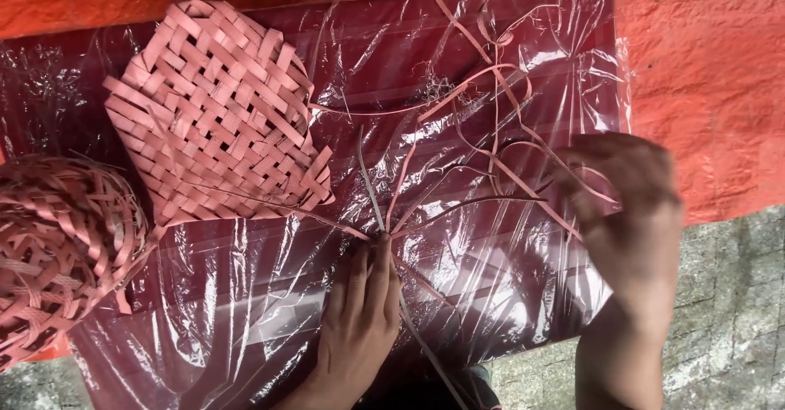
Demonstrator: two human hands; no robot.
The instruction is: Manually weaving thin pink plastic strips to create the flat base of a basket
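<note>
My left hand [360, 316] is low centre on the table [245, 295], fingers pressed together, pinching the point where several pink strips [458, 206] cross and fan out. My right hand [630, 214] is at the right edge, blurred, fingers curled around the far ends of the same strips, so it grips them, though the exact hold is hard to see. The strips spread between both hands, over the middle and upper right of the table, some loose and curling toward the top edge. The table is dark red under crinkled clear plastic wrap [204, 328]. A flat woven mat [217, 116] of the same pink strip lies upper left, well apart from my hands. A rounded woven basket [61, 246] sits at the far left edge, near the mat. An orange tarp [703, 75] is behind, with stone paving [736, 312] lower right.
</note>
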